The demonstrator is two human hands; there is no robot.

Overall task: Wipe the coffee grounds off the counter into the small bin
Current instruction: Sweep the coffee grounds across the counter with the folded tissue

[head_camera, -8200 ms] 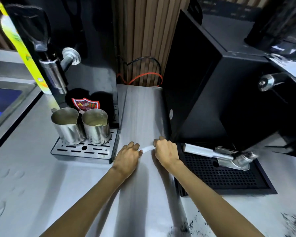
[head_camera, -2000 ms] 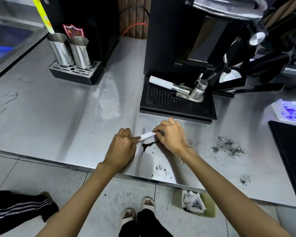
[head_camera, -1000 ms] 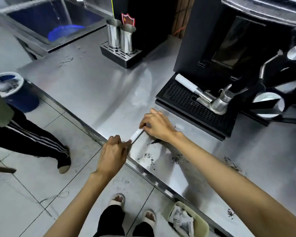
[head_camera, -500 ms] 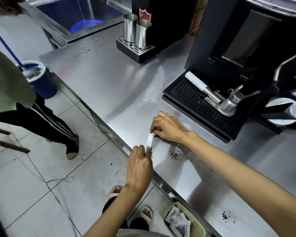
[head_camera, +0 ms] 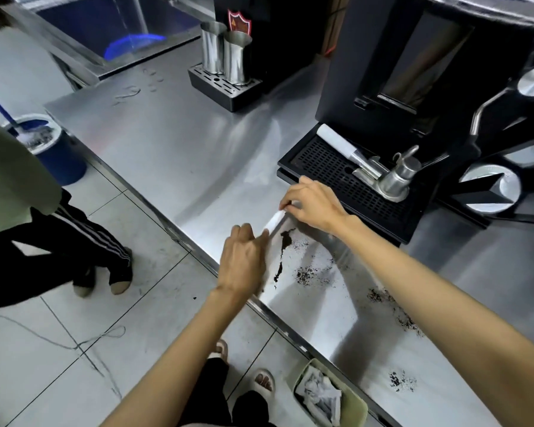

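Note:
A narrow white folded wipe [head_camera: 274,219] is stretched between my two hands on the steel counter [head_camera: 179,155]. My left hand [head_camera: 244,260] pinches its near end at the counter's front edge. Beside the drip tray, my right hand [head_camera: 313,204] holds the far end. Just right of the wipe lies a dark streak of coffee grounds [head_camera: 283,251]. More grounds are scattered further right [head_camera: 386,306]. The small pale-green bin [head_camera: 356,405] sits on the floor below the counter edge, with crumpled paper inside.
A black coffee machine with a drip tray [head_camera: 346,180] and a portafilter [head_camera: 370,167] stands behind my right hand. Two steel jugs [head_camera: 225,53] sit at the back. Another person [head_camera: 28,192] stands at left near a blue mop bucket [head_camera: 47,149].
Both hands slid the wipe away from the counter edge, leaving a dark line of grounds beside it. My left hand rose from below the edge onto the counter.

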